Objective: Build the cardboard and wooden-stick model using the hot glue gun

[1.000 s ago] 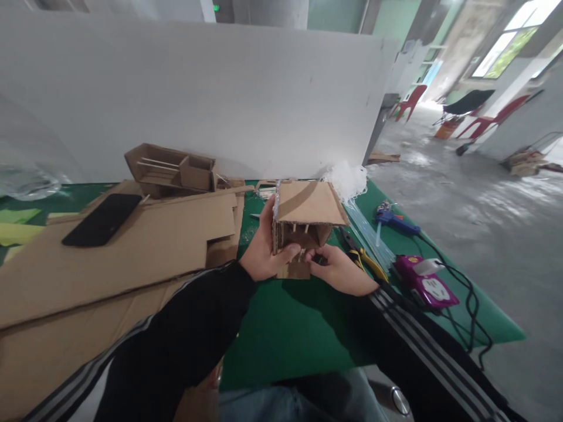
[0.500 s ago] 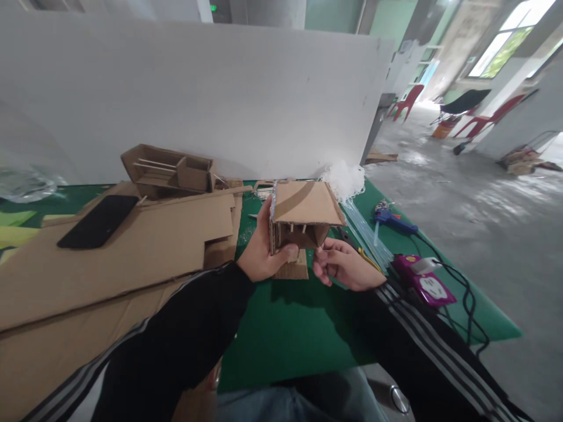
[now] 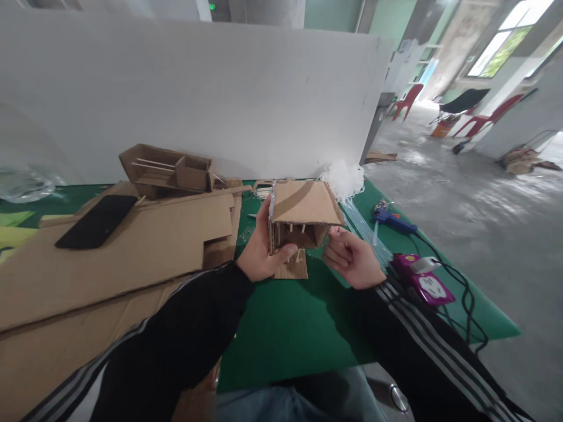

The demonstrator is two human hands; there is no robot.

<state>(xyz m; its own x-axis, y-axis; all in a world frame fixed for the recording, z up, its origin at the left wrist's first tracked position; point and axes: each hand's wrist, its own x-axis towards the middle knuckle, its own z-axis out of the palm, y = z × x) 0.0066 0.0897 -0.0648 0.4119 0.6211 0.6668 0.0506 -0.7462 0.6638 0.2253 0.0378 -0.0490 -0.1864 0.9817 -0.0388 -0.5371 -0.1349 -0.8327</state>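
A small cardboard box (image 3: 304, 200) with an open front is held above the green table. My left hand (image 3: 264, 249) grips its left side, the thumb over the lower front edge. Thin wooden sticks show inside the opening. My right hand (image 3: 349, 255) is closed at the box's right front corner, fingertips pinched together by the edge of the top panel; whether anything small is between them cannot be made out. Below the box lies a cardboard piece (image 3: 292, 271).
Flat cardboard sheets (image 3: 132, 264) cover the left side, with a black phone (image 3: 97, 221) and another cardboard box (image 3: 169, 170) on them. At right are clear glue sticks (image 3: 368, 231), a blue glue gun (image 3: 393, 220), a purple power strip (image 3: 424, 281) and its cord. A white board (image 3: 197, 99) stands behind.
My right hand has moved up and slightly right, from the box's lower right edge to the corner of its top panel. My left hand and the box have hardly moved.
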